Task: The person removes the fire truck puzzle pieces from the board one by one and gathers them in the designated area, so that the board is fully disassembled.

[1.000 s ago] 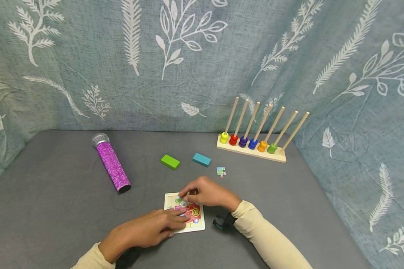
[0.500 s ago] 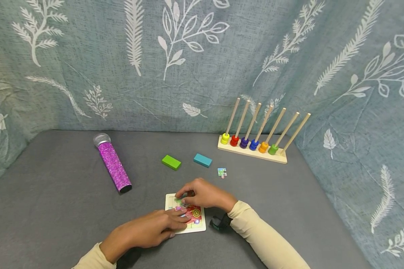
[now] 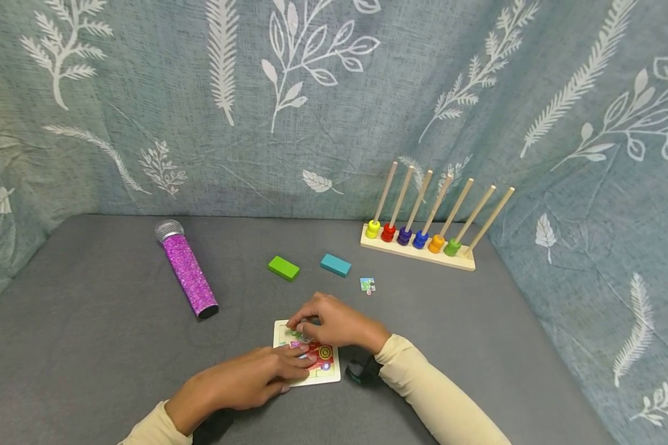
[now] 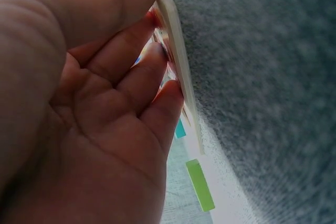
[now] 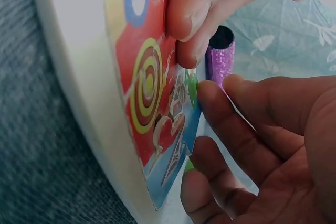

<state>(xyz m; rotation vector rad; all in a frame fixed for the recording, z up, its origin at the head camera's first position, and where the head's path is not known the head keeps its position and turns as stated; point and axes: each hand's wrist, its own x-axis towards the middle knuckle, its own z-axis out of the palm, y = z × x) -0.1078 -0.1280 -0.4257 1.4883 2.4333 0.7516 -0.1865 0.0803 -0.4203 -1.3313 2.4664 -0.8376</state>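
A small jigsaw puzzle board (image 3: 327, 376) with a pale frame lies on the grey table, its picture mostly red with a yellow-ringed wheel. My left hand (image 3: 258, 374) rests on its lower left part, fingers extended over the pieces; in the left wrist view the thumb (image 4: 118, 3) touches the board's edge. Bent over the upper part is my right hand (image 3: 336, 320). Its fingertips hold a puzzle piece (image 5: 192, 88) with a green patch against the board. How firmly they grip is partly hidden. A loose puzzle piece (image 3: 367, 283) lies beyond the right hand.
Behind the board lie a green block (image 3: 283, 268) and a blue block (image 3: 336, 264). A glittery purple microphone (image 3: 190, 272) is at the left. At the back right stands a wooden peg rack (image 3: 417, 250) with coloured rings. A patterned curtain (image 3: 245, 167) closes the back.
The right hand has shifted slightly left across the upper part of the board. The left hand stays in place on the puzzle. The whole head view has drifted a little.
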